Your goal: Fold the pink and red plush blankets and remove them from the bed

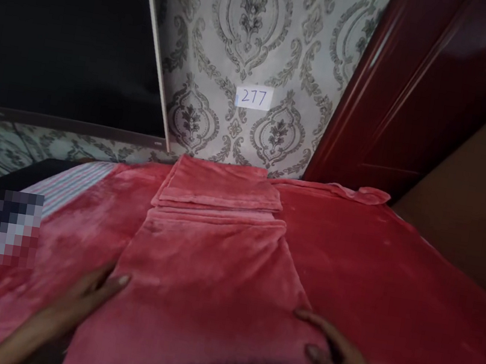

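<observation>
Head view
Thing in hand: a folded pinkish-red plush towel (204, 286), a long rectangle lying flat in the near middle of the scene, its far edge straight, its near edge running out of view at the bottom.
Where it lies: on a wide red fleece blanket (393, 277) that covers the surface from left to right.
Left hand (84, 298): comes in from the near left, palm down, fingers stretched flat and together, the fingertips touching the towel's left edge; it grips nothing.
Right hand (335, 357): comes in from the near right, fingers spread and slightly bent, resting on the towel's near right corner; whether any cloth is pinched beneath it I cannot tell.
Texture: the towel's pile is soft and short, with faint darker streaks and no sharp creases.
Beyond it: a smaller folded red towel (221, 186), squarish, lies just past the far edge, touching it.
Left side: striped pale cloth (69, 186) shows beside the blanket.
Far: grey damask wallpaper (227, 40) bearing a white paper label reading 277 (254, 97), with a dark red glossy door (420, 93) at the right.
</observation>
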A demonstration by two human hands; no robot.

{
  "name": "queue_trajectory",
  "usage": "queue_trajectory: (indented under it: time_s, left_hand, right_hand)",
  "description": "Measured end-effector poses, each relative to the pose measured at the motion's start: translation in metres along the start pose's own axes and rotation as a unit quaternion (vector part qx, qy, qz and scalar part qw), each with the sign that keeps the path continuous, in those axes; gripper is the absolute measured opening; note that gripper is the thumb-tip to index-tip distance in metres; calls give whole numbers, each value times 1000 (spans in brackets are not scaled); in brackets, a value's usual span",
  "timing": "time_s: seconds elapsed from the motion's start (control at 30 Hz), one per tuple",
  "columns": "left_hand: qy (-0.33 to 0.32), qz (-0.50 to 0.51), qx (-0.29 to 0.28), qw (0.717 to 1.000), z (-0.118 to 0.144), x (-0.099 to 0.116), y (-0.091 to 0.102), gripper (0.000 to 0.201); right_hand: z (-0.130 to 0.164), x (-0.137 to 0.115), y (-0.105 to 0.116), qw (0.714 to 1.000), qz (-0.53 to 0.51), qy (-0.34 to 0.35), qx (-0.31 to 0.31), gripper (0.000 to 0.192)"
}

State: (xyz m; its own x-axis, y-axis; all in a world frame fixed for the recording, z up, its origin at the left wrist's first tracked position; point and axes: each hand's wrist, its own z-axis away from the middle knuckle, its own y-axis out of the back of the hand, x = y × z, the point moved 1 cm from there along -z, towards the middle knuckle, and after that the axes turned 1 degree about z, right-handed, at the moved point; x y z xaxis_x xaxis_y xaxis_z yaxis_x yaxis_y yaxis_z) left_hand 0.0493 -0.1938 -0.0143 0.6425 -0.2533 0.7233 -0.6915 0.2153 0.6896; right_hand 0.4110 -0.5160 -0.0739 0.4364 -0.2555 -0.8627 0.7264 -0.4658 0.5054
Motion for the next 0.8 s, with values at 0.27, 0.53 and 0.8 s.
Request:
queue_trajectory:
  time_s: [0.27, 0.53, 0.8]
  left_hand:
    - [-40, 15, -26, 999, -68, 26, -17, 75]
    - [-152, -50, 1, 987, -124, 33, -37, 39]
    - [-192, -40, 83, 977, -144, 33, -32, 12]
  right_hand:
    - [-97, 9, -3, 996, -68, 19, 49, 76]
    - [-209, -3, -12, 990, -113, 45, 76, 66]
    - [-229, -10, -14, 974, -140, 106, 141, 32]
